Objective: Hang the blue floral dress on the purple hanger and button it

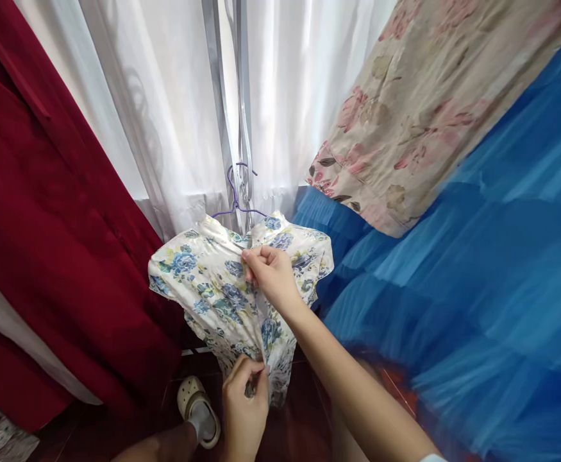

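Observation:
A white garment with blue flowers hangs in front of me on a purple wire hanger. Low on its front opening, my left hand pinches the fabric edge between thumb and forefinger. My right hand is closed on the same opening higher up, just below the collar, with the fingers gathered at the cloth. Between the two hands the edge runs taut. Whether the opening has buttons or a zip is too small to tell.
Dark red curtain cloth hangs at left, white curtains behind. On the right are a beige cloth with pink flowers and blue ruffled fabric. A foot in a cream clog stands on the dark red tiled floor.

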Available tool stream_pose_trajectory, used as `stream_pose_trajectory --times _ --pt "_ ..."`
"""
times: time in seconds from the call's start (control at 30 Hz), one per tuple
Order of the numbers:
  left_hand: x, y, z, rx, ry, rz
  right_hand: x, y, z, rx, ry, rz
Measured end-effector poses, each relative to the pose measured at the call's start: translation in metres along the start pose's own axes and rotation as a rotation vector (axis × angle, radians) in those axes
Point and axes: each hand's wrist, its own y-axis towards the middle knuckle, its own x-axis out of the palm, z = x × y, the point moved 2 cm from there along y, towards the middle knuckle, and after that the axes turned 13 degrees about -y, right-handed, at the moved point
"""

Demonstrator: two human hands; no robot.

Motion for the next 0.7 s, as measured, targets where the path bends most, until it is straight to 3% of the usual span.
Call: stream_pose_trajectory --times 0.2,0.4,0.53,0.63,0.7 --pt "0.007 -0.010 -0.022 -0.179 -0.032 -0.058 -0.007 0.024 -0.018 -0.070 0.003 0.073" --pt "0.002 -0.009 -0.030 -0.251 -0.059 -0.069 -0.005 0.015 -0.015 -0.119 -0.020 0.033" --pt "-0.017 0.037 0.013 -0.040 -0.053 0.042 -0.009 0.004 -0.016 -0.157 -0.012 0.005" --pt "-0.034 0.096 0.061 0.235 -0.031 0.179 -0.015 -0.001 -0.019 -0.175 -0.001 0.000" --pt "-0.041 0.137 0.090 0.401 -0.013 0.193 -0.020 -0.003 -0.021 -0.190 0.003 -0.011"
